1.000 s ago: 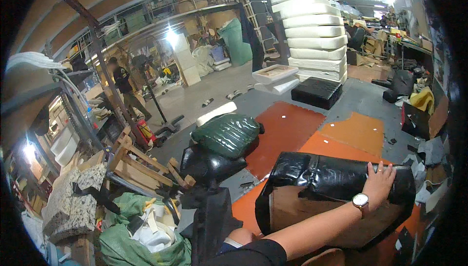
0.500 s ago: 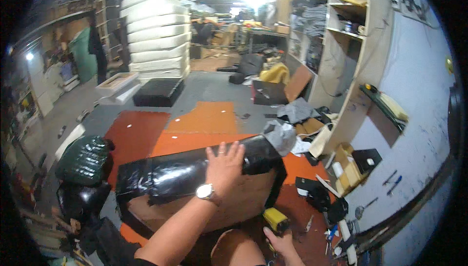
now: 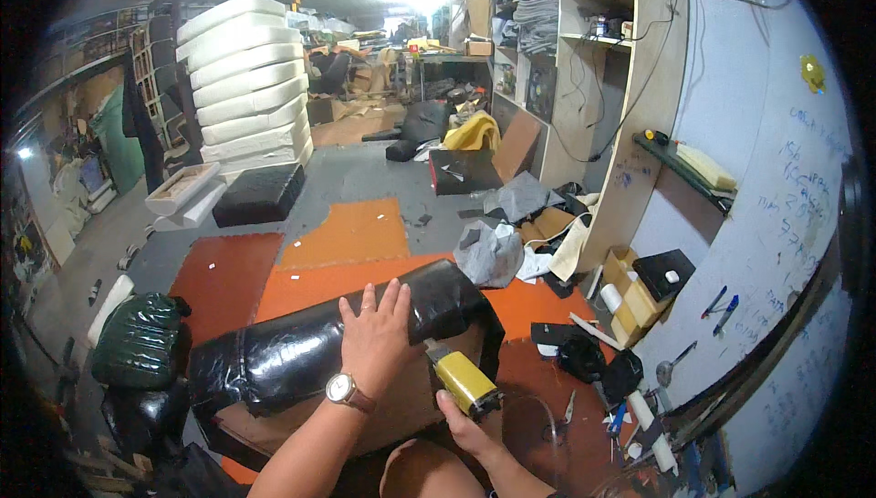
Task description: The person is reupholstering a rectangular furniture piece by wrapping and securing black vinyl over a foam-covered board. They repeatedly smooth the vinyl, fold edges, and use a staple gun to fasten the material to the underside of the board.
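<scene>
A long box-shaped upholstery piece (image 3: 297,343) lies across my lap, its top wrapped in shiny black leatherette and its near side brown and bare. My left hand (image 3: 376,329) presses flat on the black cover, fingers spread, with a watch on the wrist. In my right hand (image 3: 467,429) is a yellow staple gun (image 3: 465,384), its nose pointing up and left at the edge of the cover, close to my left hand. Whether the nose touches the cover I cannot tell. A thin clear hose (image 3: 550,420) curves on the floor to the right of the gun.
Orange and rust-red sheets (image 3: 351,230) cover the floor ahead. A dark green shiny cushion (image 3: 141,338) sits at the left. White foam blocks (image 3: 246,87) are stacked farther back. Grey fabric scraps (image 3: 493,251), a cardboard box (image 3: 628,315) and small tools lie along the right wall.
My right hand has raised the staple gun from low beside the piece up to the cover's edge. My left hand stays flat on the cover. The whole view has shifted.
</scene>
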Demonstrator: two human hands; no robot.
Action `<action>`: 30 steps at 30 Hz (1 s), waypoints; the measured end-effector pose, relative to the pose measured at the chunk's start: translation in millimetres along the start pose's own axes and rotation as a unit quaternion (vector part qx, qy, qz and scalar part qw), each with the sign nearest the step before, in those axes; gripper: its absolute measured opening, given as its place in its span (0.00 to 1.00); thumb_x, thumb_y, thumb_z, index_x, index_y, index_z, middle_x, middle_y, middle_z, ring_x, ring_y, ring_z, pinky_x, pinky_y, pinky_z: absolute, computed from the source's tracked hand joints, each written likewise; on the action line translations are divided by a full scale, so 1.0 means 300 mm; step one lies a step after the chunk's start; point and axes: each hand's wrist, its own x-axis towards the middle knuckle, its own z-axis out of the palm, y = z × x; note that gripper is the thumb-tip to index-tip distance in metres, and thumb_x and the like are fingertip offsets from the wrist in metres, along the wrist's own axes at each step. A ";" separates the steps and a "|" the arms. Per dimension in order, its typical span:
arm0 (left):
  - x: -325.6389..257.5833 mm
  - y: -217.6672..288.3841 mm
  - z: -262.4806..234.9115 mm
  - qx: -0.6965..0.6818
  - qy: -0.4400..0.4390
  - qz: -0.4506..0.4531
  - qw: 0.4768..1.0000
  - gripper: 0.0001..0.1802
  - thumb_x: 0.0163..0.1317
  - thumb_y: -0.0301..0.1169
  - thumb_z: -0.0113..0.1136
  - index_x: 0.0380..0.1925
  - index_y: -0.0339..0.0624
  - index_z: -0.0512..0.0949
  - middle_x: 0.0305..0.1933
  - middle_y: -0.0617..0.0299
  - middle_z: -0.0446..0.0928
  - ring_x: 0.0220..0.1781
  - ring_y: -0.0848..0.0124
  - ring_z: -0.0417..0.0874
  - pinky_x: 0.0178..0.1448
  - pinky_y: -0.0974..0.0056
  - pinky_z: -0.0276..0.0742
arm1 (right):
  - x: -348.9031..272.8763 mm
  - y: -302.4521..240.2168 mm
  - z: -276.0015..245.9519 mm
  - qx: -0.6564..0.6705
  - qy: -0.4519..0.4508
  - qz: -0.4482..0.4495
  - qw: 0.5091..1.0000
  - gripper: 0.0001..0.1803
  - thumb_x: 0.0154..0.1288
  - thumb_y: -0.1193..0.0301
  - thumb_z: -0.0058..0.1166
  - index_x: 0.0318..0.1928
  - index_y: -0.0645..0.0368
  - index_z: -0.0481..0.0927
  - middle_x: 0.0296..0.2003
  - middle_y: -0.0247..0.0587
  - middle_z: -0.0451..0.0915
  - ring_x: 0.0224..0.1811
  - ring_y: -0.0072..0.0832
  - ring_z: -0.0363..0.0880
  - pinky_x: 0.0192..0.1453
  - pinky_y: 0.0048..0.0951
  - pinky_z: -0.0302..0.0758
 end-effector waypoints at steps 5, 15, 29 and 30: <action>-0.005 0.001 -0.007 -0.007 0.011 -0.004 1.000 0.57 0.52 0.53 0.80 0.78 0.46 0.64 0.83 0.59 0.64 0.83 0.49 0.66 0.79 0.27 0.60 | 0.000 -0.025 0.014 -0.031 0.005 0.019 0.999 0.19 0.68 0.58 0.69 0.46 0.61 0.87 0.36 0.43 0.90 0.40 0.32 0.90 0.44 0.36 0.83; -0.011 -0.012 0.031 0.024 0.048 0.023 0.998 0.57 0.50 0.56 0.79 0.79 0.57 0.64 0.83 0.66 0.65 0.82 0.46 0.66 0.78 0.25 0.59 | -0.154 0.514 -0.252 -0.245 0.024 0.242 0.939 0.30 0.60 0.52 0.73 0.54 0.61 0.85 0.47 0.49 0.90 0.54 0.46 0.88 0.59 0.47 0.81; 0.002 0.131 -0.037 0.031 -0.028 0.032 0.999 0.59 0.51 0.55 0.79 0.79 0.42 0.63 0.84 0.50 0.61 0.86 0.47 0.58 0.82 0.27 0.52 | 0.186 0.131 -0.035 0.394 0.086 0.195 0.894 0.28 0.75 0.50 0.64 0.58 0.64 0.82 0.55 0.41 0.83 0.58 0.31 0.78 0.64 0.39 0.75; 0.022 0.145 0.015 0.031 0.023 0.075 0.996 0.59 0.51 0.54 0.79 0.79 0.42 0.62 0.84 0.51 0.61 0.87 0.49 0.57 0.83 0.28 0.51 | 0.211 0.083 -0.013 0.423 0.085 0.217 0.876 0.29 0.75 0.50 0.65 0.59 0.64 0.81 0.57 0.40 0.82 0.61 0.31 0.75 0.67 0.40 0.73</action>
